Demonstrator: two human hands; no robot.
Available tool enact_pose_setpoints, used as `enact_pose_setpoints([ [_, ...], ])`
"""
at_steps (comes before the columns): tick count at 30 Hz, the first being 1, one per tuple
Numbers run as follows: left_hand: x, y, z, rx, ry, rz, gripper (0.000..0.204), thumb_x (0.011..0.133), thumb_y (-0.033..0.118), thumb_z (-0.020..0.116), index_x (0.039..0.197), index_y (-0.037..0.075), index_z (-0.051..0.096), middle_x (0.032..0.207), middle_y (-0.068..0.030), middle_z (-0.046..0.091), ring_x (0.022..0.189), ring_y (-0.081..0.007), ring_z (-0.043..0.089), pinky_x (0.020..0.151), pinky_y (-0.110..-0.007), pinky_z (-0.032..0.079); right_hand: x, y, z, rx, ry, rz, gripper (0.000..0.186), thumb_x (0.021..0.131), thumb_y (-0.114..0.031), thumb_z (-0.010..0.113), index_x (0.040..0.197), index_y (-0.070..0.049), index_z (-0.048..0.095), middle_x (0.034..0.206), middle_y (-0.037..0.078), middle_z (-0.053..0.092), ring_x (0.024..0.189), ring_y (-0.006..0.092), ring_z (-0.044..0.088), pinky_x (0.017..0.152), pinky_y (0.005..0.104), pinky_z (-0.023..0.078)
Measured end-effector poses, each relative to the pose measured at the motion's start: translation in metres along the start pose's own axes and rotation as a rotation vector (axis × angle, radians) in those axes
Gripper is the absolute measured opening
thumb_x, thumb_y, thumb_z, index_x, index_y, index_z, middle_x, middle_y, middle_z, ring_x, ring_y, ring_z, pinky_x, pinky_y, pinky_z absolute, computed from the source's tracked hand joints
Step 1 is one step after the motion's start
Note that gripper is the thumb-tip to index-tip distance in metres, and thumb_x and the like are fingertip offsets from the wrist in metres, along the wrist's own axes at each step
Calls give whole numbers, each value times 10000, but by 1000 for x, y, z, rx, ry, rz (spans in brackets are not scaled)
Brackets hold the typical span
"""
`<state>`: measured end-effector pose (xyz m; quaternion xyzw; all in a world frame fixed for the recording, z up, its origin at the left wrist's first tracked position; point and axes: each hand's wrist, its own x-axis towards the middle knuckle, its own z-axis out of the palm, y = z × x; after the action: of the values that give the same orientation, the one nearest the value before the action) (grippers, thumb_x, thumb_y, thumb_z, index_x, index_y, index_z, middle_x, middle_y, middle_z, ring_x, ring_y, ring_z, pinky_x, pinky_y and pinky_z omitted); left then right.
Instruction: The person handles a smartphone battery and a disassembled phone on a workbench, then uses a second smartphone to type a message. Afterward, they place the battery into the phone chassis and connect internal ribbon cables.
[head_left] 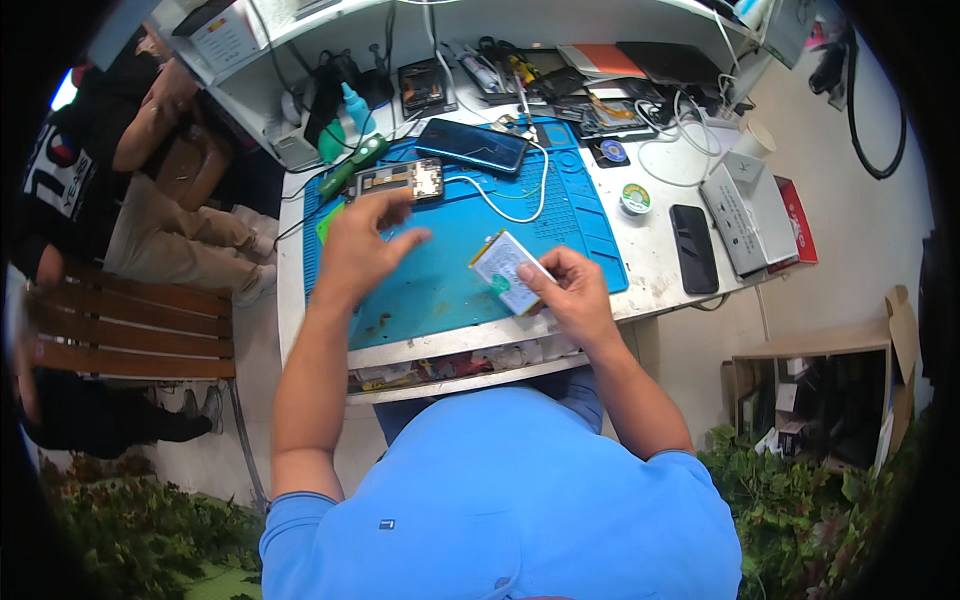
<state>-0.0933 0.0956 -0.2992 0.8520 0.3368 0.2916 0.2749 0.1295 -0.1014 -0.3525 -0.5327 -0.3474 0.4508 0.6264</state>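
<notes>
A flat white phone battery (503,272) with a green mark and yellowish edges is pinched between the thumb and fingers of my right hand (577,296). I hold it tilted above the front part of the blue repair mat (425,290). My left hand (362,248) hovers over the mat's left side, thumb and fingers apart, gripping nothing. Just beyond its fingertips lies an opened phone (402,178) with its inner parts exposed. Behind that, a dark blue phone (470,146) rests on the mat, and a white cable (543,190) curves beside it.
A green handheld tool (352,168) and a light blue bottle (357,108) are at the back left. On the right are a solder spool (635,198), a black phone (694,248) and a white box (748,215). Phone parts crowd the back. Other people (130,150) are at the left.
</notes>
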Motion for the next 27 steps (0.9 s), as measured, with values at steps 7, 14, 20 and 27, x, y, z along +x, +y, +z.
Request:
enact_pose_setpoints([
  [7, 87, -47, -37, 427, -425, 42, 962, 628, 116, 965, 1508, 93, 575, 1438, -159, 665, 1295, -350, 655, 1132, -421, 523, 10, 18, -14, -10, 19, -115, 257, 1002, -214, 798, 953, -1, 663, 850, 71, 721, 754, 81, 660, 660, 248, 538],
  [14, 102, -41, -38, 517, -538, 49, 964, 591, 162, 986, 1474, 85, 603, 1372, -150, 698, 1264, -320, 671, 1112, -407, 530, 5, 22, -15, -20, 35, -111, 258, 1005, -212, 795, 955, -2, 655, 861, 70, 717, 750, 83, 653, 670, 255, 548],
  [20, 96, -38, -41, 539, -497, 107, 909, 608, 215, 977, 1442, 105, 632, 1332, -118, 678, 1223, -309, 676, 1076, -412, 546, 5, 18, -13, -11, 45, -104, 250, 1002, -210, 800, 959, -7, 659, 850, 61, 717, 737, 70, 641, 656, 241, 535],
  [27, 99, -49, -38, 521, -549, 73, 847, 581, 211, 955, 1374, 94, 684, 1293, -114, 659, 1202, -313, 669, 1065, -402, 547, 6, 20, -14, -10, 28, -101, 254, 1000, -213, 803, 953, -9, 659, 845, 60, 721, 737, 67, 642, 649, 238, 532],
])
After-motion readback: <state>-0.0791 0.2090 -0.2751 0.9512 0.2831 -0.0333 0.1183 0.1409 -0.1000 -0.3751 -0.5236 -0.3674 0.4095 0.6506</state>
